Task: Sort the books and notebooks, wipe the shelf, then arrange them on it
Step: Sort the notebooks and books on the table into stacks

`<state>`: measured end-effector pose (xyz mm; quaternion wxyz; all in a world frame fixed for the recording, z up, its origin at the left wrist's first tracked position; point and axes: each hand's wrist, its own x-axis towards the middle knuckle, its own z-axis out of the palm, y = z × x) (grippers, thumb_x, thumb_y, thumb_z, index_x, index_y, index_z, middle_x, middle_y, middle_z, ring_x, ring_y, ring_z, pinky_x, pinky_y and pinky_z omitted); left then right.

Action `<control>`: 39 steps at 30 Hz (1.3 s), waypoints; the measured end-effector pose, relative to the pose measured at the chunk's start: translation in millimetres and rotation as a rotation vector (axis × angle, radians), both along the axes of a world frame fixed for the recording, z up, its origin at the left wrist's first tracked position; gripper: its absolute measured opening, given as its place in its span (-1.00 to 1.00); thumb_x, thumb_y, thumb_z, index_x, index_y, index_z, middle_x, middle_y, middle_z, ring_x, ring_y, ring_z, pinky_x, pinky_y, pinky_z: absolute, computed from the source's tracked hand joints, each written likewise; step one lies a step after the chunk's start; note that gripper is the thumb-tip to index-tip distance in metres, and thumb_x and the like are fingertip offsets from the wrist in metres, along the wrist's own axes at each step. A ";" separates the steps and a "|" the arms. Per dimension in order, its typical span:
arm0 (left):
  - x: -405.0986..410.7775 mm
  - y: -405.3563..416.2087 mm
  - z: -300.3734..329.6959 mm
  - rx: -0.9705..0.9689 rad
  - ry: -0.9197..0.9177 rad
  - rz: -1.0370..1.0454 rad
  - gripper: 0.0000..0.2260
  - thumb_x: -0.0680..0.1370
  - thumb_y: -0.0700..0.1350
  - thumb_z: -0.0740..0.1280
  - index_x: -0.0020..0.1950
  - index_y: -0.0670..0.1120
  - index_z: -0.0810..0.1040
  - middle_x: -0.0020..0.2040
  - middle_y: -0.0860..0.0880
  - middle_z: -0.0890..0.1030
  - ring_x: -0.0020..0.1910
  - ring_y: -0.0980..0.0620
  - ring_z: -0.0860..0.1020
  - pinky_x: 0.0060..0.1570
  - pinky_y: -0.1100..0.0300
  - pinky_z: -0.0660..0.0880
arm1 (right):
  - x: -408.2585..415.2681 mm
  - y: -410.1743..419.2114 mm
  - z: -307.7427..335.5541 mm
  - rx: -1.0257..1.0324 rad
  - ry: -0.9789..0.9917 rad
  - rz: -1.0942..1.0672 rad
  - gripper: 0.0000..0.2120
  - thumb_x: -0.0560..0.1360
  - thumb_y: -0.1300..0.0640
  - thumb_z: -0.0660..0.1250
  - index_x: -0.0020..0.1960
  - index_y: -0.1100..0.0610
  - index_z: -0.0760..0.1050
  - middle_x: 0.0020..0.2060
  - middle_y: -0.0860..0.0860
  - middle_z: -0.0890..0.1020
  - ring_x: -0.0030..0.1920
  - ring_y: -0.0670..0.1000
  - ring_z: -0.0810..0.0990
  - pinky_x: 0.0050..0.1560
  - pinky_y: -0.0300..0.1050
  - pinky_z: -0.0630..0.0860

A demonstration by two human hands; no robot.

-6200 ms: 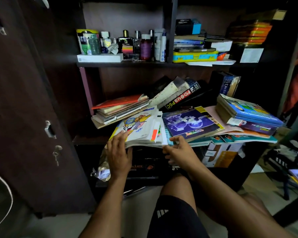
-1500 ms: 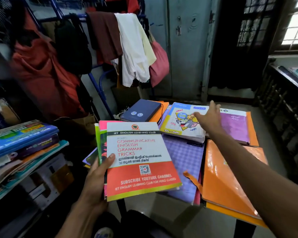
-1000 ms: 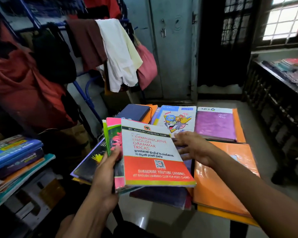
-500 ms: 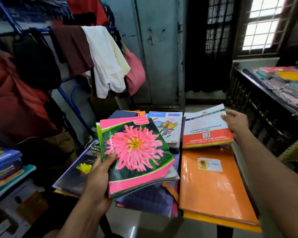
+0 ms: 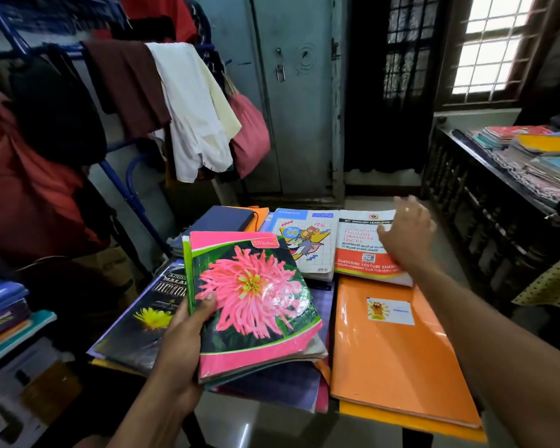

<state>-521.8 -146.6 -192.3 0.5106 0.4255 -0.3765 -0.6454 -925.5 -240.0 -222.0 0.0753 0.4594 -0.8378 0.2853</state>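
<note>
My left hand [image 5: 183, 347] grips a small stack of notebooks, topped by a pink flower notebook [image 5: 256, 305], above the book piles. My right hand [image 5: 404, 236] hovers open just over the white and red grammar book [image 5: 358, 250], which lies flat at the far right. Beside it lies a cartoon notebook [image 5: 304, 240]. A large orange file [image 5: 392, 350] lies at the near right. A dark dictionary with a yellow flower [image 5: 143, 321] lies at the left, and a navy diary [image 5: 220, 219] sits at the back.
A rack of hanging clothes [image 5: 126, 101] stands to the left. Stacked books [image 5: 4, 312] sit on the shelf at the far left. A dark table with more book piles [image 5: 537, 156] stands at the right. A grey metal cupboard [image 5: 291, 92] is behind.
My right hand took the grammar book off the held stack, laid it at the far right and now lifts off it. The pink flower notebook is the top of the stack in my left hand.
</note>
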 end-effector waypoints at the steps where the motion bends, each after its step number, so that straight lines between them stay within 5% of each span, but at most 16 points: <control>1: 0.1 -0.2 1.0 0.002 0.001 0.005 -0.76 0.64 -0.13 0.29 0.30 -0.05 0.57 0.12 -0.18 0.71 0.04 -0.24 0.70 -0.09 -0.12 0.68 | 17.0 1.9 4.3 -0.016 0.078 0.146 -0.37 0.53 -0.07 0.41 0.50 0.13 0.31 0.49 0.20 0.36 0.47 0.25 0.31 0.44 0.16 0.23; 3: 1.2 -0.8 1.6 0.009 0.002 0.024 -0.76 0.64 -0.14 0.29 0.31 -0.05 0.56 0.12 -0.19 0.71 0.05 -0.26 0.69 -0.04 -0.15 0.66 | 52.6 2.0 5.8 0.174 0.134 0.481 -0.34 0.51 -0.22 0.39 0.50 0.05 0.34 0.47 0.10 0.41 0.47 0.15 0.34 0.47 0.10 0.22; 6: 5.2 -0.4 -0.2 0.014 -0.001 0.041 -0.75 0.64 -0.15 0.28 0.32 -0.05 0.56 0.14 -0.20 0.70 0.08 -0.28 0.68 0.00 -0.16 0.64 | 83.7 -4.9 -6.5 0.577 0.193 0.623 -0.09 0.43 -0.49 0.27 0.59 0.00 0.19 0.56 0.08 0.26 0.53 0.15 0.26 0.54 0.22 0.11; 12: 14.7 0.5 -3.1 0.017 0.034 0.037 -0.73 0.64 -0.16 0.29 0.34 -0.08 0.54 0.12 -0.20 0.71 0.00 -0.24 0.71 -0.20 -0.05 0.67 | 89.0 -13.9 -6.9 0.603 0.145 0.598 -0.17 0.55 -0.41 0.17 0.65 -0.03 0.01 0.65 0.08 0.00 0.62 0.16 0.03 0.58 0.30 -0.06; 15: 16.9 0.5 -3.8 0.017 0.052 0.036 -0.70 0.63 -0.17 0.30 0.37 -0.10 0.52 0.15 -0.21 0.69 0.03 -0.23 0.70 -0.15 -0.06 0.68 | 102.7 -3.0 0.3 0.496 0.149 0.561 -0.15 0.52 -0.44 0.19 0.64 -0.02 0.08 0.62 0.12 0.12 0.58 0.20 0.14 0.55 0.26 0.09; 18: 21.4 -0.3 -2.9 0.025 0.065 0.046 -0.68 0.62 -0.18 0.32 0.38 -0.10 0.51 0.15 -0.22 0.69 0.01 -0.22 0.70 -0.15 -0.05 0.67 | 143.5 18.3 22.1 0.160 -0.288 0.673 -0.43 0.50 -0.23 0.42 0.37 0.08 0.47 0.26 0.11 0.55 0.22 0.13 0.56 0.23 0.12 0.50; 20: 24.6 -0.6 -2.9 0.039 0.071 0.077 -0.69 0.63 -0.14 0.32 0.38 -0.08 0.52 0.16 -0.21 0.69 0.04 -0.22 0.70 -0.09 -0.08 0.67 | 175.3 34.3 32.1 0.220 -0.568 0.832 -0.76 0.44 0.01 0.45 0.05 0.10 0.59 -0.07 0.05 0.71 -0.14 0.03 0.65 -0.08 0.15 0.61; 22: 28.8 1.3 -2.0 0.052 0.099 0.094 -0.68 0.66 -0.02 0.28 0.38 -0.08 0.54 0.20 -0.20 0.68 0.11 -0.22 0.68 0.00 -0.11 0.67 | 193.4 44.5 33.1 0.268 -0.804 0.866 -0.95 0.51 0.13 0.37 -0.06 0.09 0.59 -0.21 0.02 0.71 -0.27 0.01 0.64 -0.24 0.11 0.62; 25: 39.9 1.7 2.5 0.112 0.111 0.094 -0.60 0.67 0.14 0.20 0.25 -0.12 0.62 0.12 -0.20 0.71 0.01 -0.16 0.72 -0.16 -0.02 0.69 | 194.4 40.0 26.3 0.263 -1.274 0.643 -0.53 0.63 -0.26 0.13 0.09 0.09 0.59 -0.12 0.08 0.69 -0.27 0.04 0.61 -0.30 -0.14 0.52; 28: 54.2 -2.3 0.5 0.108 0.066 0.093 -0.66 0.70 0.07 0.18 0.31 -0.09 0.59 0.10 -0.16 0.72 -0.03 -0.14 0.72 -0.17 0.01 0.67 | 199.6 33.3 11.2 0.403 -1.399 0.666 -0.29 0.50 -0.48 0.12 0.22 0.11 0.55 -0.11 0.13 0.63 -0.30 0.08 0.56 -0.32 -0.14 0.51; 32: 71.8 -8.1 -1.1 0.043 -0.029 0.160 -0.78 0.68 -0.12 0.25 0.27 -0.11 0.59 0.03 -0.20 0.73 -0.18 -0.14 0.71 -0.21 -0.01 0.67 | 218.8 32.6 -7.9 0.412 -1.213 0.782 -0.40 0.37 -0.24 0.54 0.19 0.19 0.61 -0.05 0.16 0.68 -0.13 0.09 0.50 -0.17 -0.09 0.38; 36: 87.4 -14.2 -3.3 0.031 -0.056 0.180 -0.81 0.67 -0.18 0.26 0.25 -0.08 0.59 0.01 -0.17 0.73 -0.21 -0.12 0.71 -0.29 0.04 0.64 | 229.5 27.8 -5.5 0.299 -1.398 0.722 -0.70 0.52 0.23 0.45 0.17 0.40 0.56 -0.04 0.27 0.71 -0.15 0.14 0.68 -0.18 -0.10 0.64; 39: 106.1 -21.2 -7.5 0.050 -0.023 0.224 -0.80 0.67 -0.19 0.26 0.26 -0.08 0.58 0.05 -0.20 0.72 -0.21 -0.14 0.72 -0.28 -0.02 0.67 | 223.2 9.5 17.4 0.101 -1.495 0.686 -0.90 0.56 0.32 0.36 0.05 0.34 0.55 -0.22 0.23 0.68 -0.37 0.09 0.66 -0.35 -0.11 0.65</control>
